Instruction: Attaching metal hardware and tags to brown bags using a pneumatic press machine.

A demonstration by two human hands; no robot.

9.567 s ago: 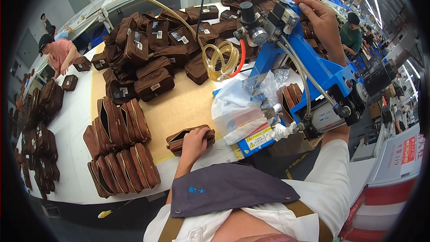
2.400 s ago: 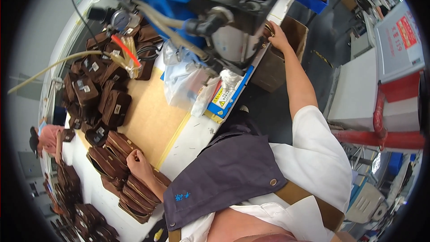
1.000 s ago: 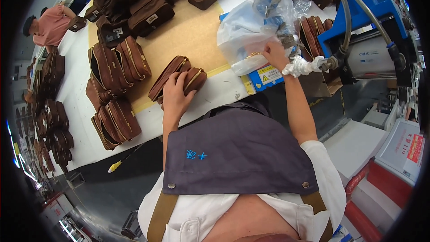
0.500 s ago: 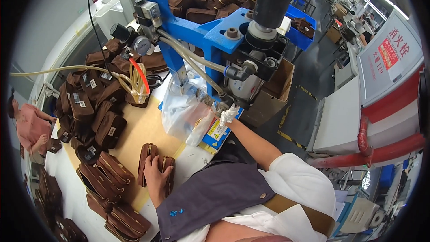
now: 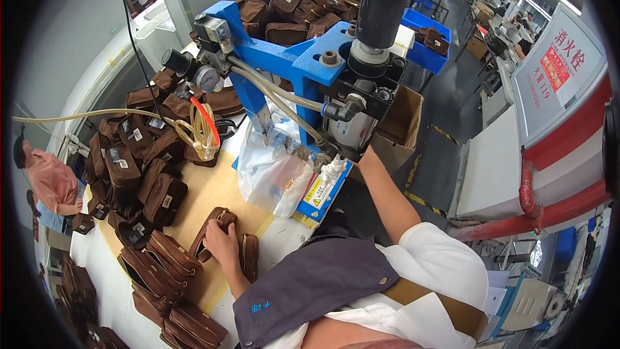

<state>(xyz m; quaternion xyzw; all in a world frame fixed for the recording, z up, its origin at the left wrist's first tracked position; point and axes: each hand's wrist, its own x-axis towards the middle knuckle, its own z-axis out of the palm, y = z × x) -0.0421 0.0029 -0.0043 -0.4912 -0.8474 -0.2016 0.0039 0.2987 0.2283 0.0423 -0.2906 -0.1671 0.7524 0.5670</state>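
My left hand point(image 5: 220, 243) grips a brown zippered pouch point(image 5: 205, 231) on the table, its fingers curled over the upper side. The pouch leans at a slant. Just right of my left wrist stands a second brown pouch point(image 5: 248, 256), apart from the fingers. My right forearm point(image 5: 391, 195) reaches up to the blue pneumatic press point(image 5: 284, 50). Behind the press's cylinder my right hand is hidden, so its fingers do not show. White plastic wrap point(image 5: 268, 171) hangs about the press base, beside a yellow-and-white warning label point(image 5: 314, 192).
Open brown bags point(image 5: 158, 265) lie left of my left hand, with a heap of closed ones point(image 5: 129, 155) behind them. More bags point(image 5: 290, 6) are piled beyond the press. A cardboard box point(image 5: 398, 119) and a blue bin point(image 5: 426, 45) stand to the right, near a red pipe point(image 5: 504, 227).
My left hand has shifted from the right pouch to the left one and now grips it, and that pouch has tilted. My right hand has moved right, out of sight behind the cylinder.
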